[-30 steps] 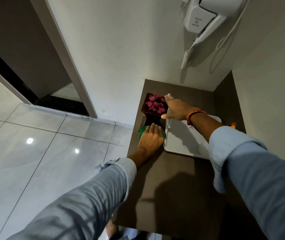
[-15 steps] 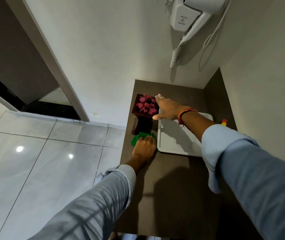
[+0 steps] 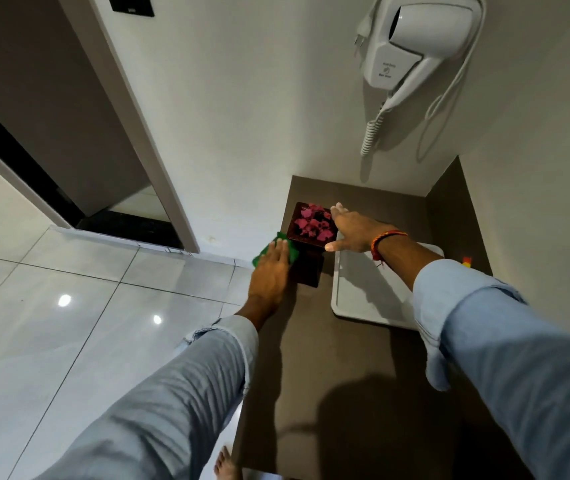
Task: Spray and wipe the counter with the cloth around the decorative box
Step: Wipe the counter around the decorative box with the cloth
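A dark wooden decorative box (image 3: 312, 233) filled with pink petals stands near the left edge of the dark brown counter (image 3: 328, 358). My left hand (image 3: 271, 271) lies flat on a green cloth (image 3: 263, 252), pressing it on the counter's left edge beside the box. My right hand (image 3: 354, 232) rests against the box's right side, fingers spread along its top rim, thumb at its near corner. No spray bottle is clearly in view.
A white tray (image 3: 363, 289) lies right of the box, under my right forearm. A small yellow-and-red object (image 3: 466, 261) peeks out by the right wall. A white wall-mounted hair dryer (image 3: 411, 43) hangs above. Glossy tiled floor (image 3: 69, 306) lies to the left.
My left hand has slid the green cloth from in front of the box around to its left side at the counter edge. My right hand has stayed on the box.
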Demonstrator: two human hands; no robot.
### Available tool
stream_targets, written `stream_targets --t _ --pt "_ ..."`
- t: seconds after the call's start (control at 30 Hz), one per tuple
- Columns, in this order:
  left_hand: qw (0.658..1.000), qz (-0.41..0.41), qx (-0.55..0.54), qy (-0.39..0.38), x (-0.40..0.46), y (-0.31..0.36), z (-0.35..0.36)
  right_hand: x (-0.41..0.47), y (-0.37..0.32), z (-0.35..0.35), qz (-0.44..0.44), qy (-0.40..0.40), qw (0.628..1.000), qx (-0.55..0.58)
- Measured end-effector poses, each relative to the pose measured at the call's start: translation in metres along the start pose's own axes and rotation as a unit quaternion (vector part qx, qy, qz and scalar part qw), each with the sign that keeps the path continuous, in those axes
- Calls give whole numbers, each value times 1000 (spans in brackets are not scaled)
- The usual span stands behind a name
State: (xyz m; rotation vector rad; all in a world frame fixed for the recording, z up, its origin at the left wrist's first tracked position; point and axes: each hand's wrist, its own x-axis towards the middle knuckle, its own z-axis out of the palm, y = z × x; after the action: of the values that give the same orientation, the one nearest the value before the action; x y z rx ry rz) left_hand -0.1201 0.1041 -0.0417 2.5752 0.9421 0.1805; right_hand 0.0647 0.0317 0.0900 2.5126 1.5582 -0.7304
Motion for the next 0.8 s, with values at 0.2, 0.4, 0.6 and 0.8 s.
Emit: stream_targets --t 0.2,0.4,0.6,0.8 --pt "997 29 12 -67 -10 -10 17 1 2 3 -2 -4 1000 7" --pt "938 156 241 -193 2 -22 -14 -1 0 0 -1 -17 1000 -3" --pt "939 238 235 -76 -7 0 -37 -16 10 9 -12 18 990 140" --pt "935 332 119 21 -19 53 -23 -69 54 83 255 162 767 566"
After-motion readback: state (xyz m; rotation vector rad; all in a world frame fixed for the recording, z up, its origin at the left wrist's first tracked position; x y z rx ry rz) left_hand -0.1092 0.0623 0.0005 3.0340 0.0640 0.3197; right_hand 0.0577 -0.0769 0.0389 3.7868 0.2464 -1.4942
